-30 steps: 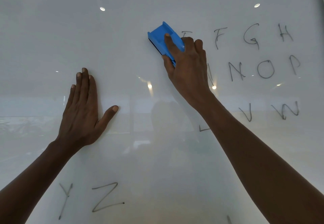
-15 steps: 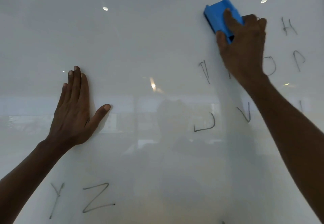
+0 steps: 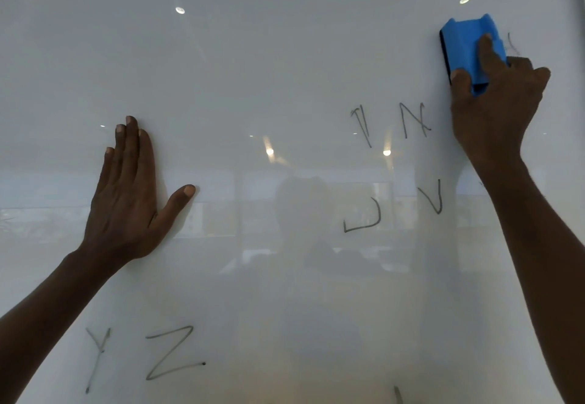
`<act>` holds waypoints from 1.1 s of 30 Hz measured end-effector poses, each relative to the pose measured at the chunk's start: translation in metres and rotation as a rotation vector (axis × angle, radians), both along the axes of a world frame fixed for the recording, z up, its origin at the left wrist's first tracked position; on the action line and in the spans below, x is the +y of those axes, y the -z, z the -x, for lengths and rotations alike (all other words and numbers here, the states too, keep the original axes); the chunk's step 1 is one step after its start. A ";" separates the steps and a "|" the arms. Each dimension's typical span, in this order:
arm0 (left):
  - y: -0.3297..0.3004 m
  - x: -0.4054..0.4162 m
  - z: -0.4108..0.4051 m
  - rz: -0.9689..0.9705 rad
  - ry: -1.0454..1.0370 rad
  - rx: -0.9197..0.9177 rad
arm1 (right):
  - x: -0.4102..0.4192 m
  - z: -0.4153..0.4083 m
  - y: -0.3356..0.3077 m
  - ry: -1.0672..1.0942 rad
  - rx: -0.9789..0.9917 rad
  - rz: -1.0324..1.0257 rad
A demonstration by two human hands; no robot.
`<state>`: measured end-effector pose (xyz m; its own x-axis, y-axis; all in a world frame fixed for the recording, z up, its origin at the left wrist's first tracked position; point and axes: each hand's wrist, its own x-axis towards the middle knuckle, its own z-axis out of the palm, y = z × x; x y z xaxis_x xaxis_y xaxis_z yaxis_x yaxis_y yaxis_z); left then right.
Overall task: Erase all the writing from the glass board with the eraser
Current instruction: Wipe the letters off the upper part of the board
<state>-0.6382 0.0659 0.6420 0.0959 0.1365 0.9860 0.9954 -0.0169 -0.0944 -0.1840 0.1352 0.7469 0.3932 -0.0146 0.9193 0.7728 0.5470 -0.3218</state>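
The white glass board point(image 3: 253, 71) fills the view. My right hand point(image 3: 497, 109) grips the blue eraser point(image 3: 465, 46) and presses it to the board at the upper right. A faint stroke point(image 3: 511, 43) shows just right of the eraser. Dark letters stay below it: a partial letter point(image 3: 362, 125), N point(image 3: 414, 119), U point(image 3: 364, 217) and V point(image 3: 432, 196). Y point(image 3: 98, 356) and Z point(image 3: 171, 353) are at the lower left. My left hand point(image 3: 129, 195) lies flat on the board at the left, fingers straight, thumb spread.
The board's right edge point(image 3: 577, 8) runs down the far right of the view. Ceiling lights point(image 3: 180, 10) and a person's dim outline reflect in the glass. A short stroke point(image 3: 398, 395) shows at the bottom edge.
My right hand has swept the eraser rightward along the top row, and the letters there are wiped off. The left hand stays flat in the same spot.
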 end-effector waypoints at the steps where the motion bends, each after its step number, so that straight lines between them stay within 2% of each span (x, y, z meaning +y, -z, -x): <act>1: 0.000 0.000 0.000 -0.001 0.002 0.000 | 0.000 0.003 0.002 -0.003 -0.001 -0.002; 8: 0.000 0.000 -0.002 -0.001 0.010 0.000 | -0.006 0.052 0.028 -0.018 -0.088 -0.066; 21: 0.002 0.000 -0.004 0.004 0.002 -0.020 | -0.042 0.159 0.101 -0.073 -0.437 -0.085; 29: 0.002 0.004 0.004 -0.023 0.000 -0.003 | -0.043 0.164 0.144 0.023 -0.668 -0.114; 33: 0.002 0.007 0.007 -0.032 0.011 -0.001 | -0.039 0.143 0.137 0.034 -0.692 -0.141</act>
<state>-0.6453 0.0727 0.6400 0.0965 0.1042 0.9899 0.9952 -0.0249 -0.0944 -0.3271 0.0960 0.6095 -0.2836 -0.1535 0.9466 0.7918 0.5193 0.3215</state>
